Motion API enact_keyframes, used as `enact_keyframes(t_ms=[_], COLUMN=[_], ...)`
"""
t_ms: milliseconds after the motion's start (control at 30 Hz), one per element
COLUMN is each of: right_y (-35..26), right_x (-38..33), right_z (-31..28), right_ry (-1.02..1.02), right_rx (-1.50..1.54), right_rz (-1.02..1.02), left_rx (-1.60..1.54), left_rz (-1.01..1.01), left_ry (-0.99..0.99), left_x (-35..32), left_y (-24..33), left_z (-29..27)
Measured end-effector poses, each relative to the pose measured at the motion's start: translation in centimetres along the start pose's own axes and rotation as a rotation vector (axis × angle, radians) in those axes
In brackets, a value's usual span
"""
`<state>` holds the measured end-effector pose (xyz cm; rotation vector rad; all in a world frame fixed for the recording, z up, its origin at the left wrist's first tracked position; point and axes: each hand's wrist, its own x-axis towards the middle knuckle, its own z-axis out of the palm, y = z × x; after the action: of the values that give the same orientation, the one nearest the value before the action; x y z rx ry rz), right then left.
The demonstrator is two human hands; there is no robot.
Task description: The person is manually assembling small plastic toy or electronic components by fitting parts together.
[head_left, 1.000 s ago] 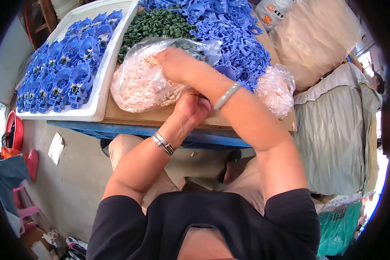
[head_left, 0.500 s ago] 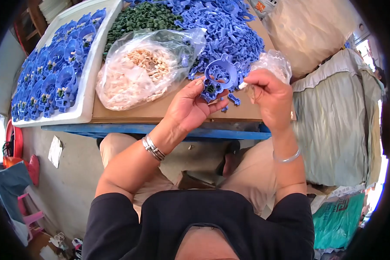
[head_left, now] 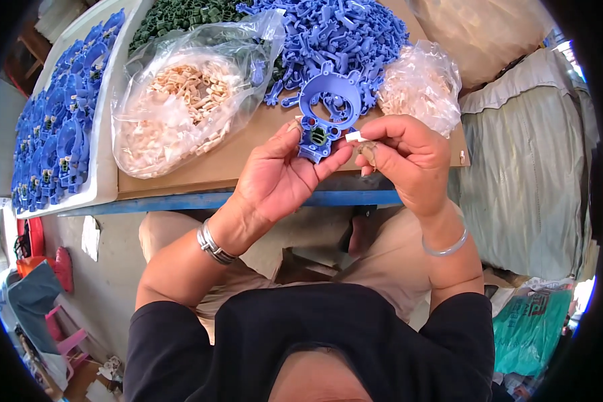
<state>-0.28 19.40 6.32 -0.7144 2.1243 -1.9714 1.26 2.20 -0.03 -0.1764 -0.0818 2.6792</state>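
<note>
Above the table's front edge, my left hand (head_left: 275,171) grips a blue plastic housing (head_left: 317,139) by its lower part. The housing has a wide ring at its far end and a small dark green part (head_left: 318,136) set in its body. My right hand (head_left: 409,157) pinches a small white plastic piece (head_left: 355,136) between thumb and forefinger, close to the housing's right side. Whether the piece touches the housing I cannot tell. Behind the housing lies a heap of loose blue plastic parts (head_left: 342,33).
A clear bag of cream-coloured pieces (head_left: 181,100) stands left of my hands, a smaller one (head_left: 419,87) on the right. Dark green parts (head_left: 181,17) are heaped behind. A white foam tray (head_left: 104,161) at left holds rows of blue housings. Large sacks (head_left: 522,161) stand at right.
My right hand has moved left and slightly down, bringing the white piece beside the housing. My left hand has shifted slightly left, still gripping the housing. The view has shifted a little.
</note>
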Motion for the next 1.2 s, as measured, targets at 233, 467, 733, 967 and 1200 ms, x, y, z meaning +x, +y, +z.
enact_keyframes(t_ms=[233,467,733,967,1200], right_y=[0.3,0.0,0.7,1.0,0.6], right_x=[-0.1,0.4,0.2,0.6,0.8], right_z=[0.4,0.5,1.4,1.5,1.5], right_ry=[0.004,0.007,0.052,0.002,-0.072], right_rx=[-0.095,-0.613,-0.717,-0.835,-0.925], right_rz=[-0.067,-0.502,-0.581,-0.734,-0.754], left_rx=[0.090,0.179,0.235,0.396,0.449], left_rz=[0.022,0.047,0.036,0.065,0.077], left_ry=[-0.155,-0.087,-0.054,-0.027,-0.031], left_x=[-0.4,-0.5,-0.7,-0.8,-0.9], left_y=[-0.3,-0.3,-0.8,-0.9,-0.9], left_z=[0.1,0.1,0.2,0.2,0.1])
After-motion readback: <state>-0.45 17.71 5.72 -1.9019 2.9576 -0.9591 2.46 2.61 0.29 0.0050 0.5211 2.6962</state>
